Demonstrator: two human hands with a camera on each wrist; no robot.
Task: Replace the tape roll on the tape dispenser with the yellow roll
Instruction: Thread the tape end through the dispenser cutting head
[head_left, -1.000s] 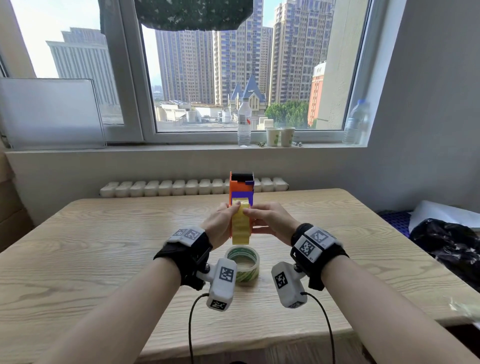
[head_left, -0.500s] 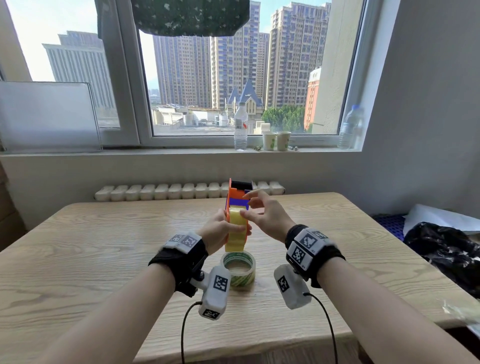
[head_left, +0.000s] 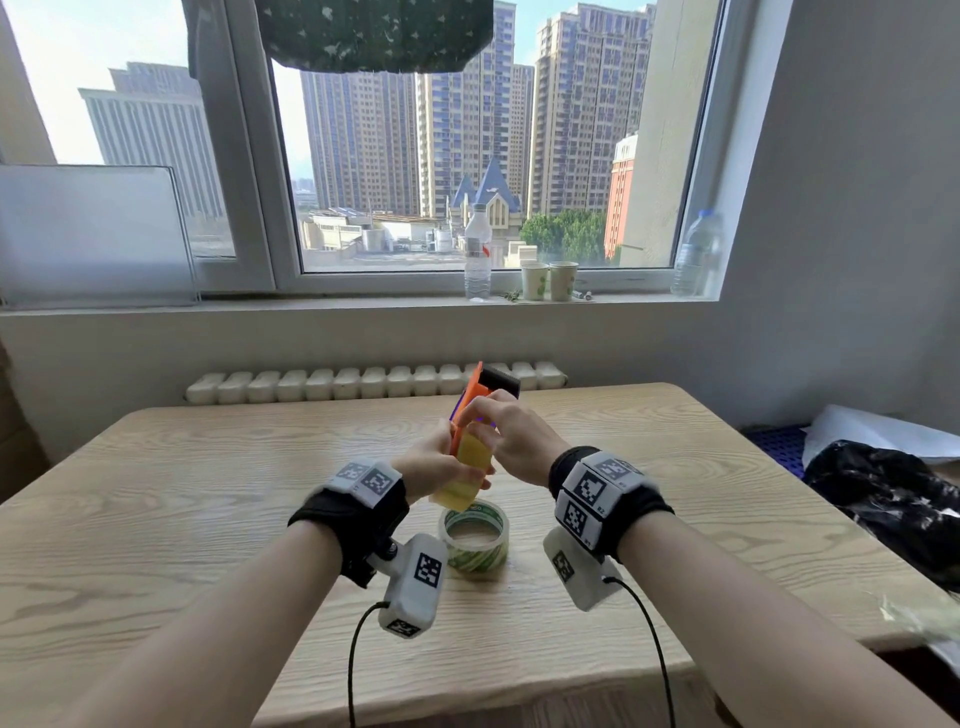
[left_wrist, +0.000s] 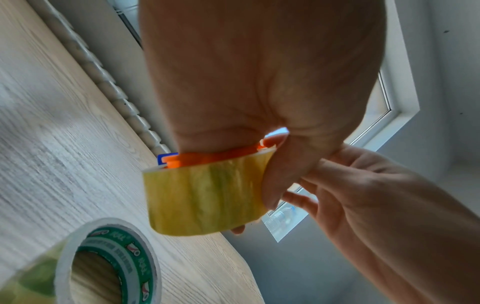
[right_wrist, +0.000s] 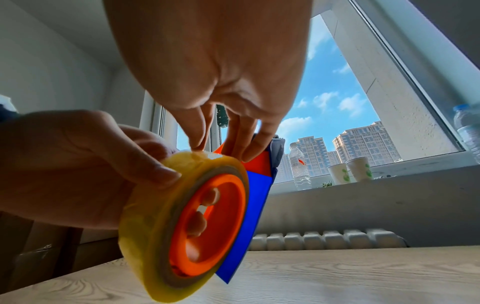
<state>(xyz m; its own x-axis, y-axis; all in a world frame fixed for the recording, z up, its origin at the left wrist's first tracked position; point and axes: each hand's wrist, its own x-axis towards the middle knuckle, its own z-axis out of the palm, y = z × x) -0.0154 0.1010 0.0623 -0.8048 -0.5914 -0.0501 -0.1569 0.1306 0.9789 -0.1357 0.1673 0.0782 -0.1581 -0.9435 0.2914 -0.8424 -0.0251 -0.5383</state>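
The orange tape dispenser, black at its top, is held tilted above the table. The yellow roll sits on its orange hub, beside a blue plate. My left hand grips the yellow roll from the left, thumb across its face, fingers behind the hub. My right hand pinches at the top of the roll, thumb on the tape and fingertips on the orange frame. A clear roll with a green core lies flat just below.
Along the table's far edge runs a white radiator. Bottles and two paper cups stand on the windowsill. A dark bag lies off the table's right side. The wrist cameras' cables hang over the near edge.
The dispenser has tipped from upright to lean right. My right hand has moved from the roll's side up to its top edge. The left hand keeps its grip.
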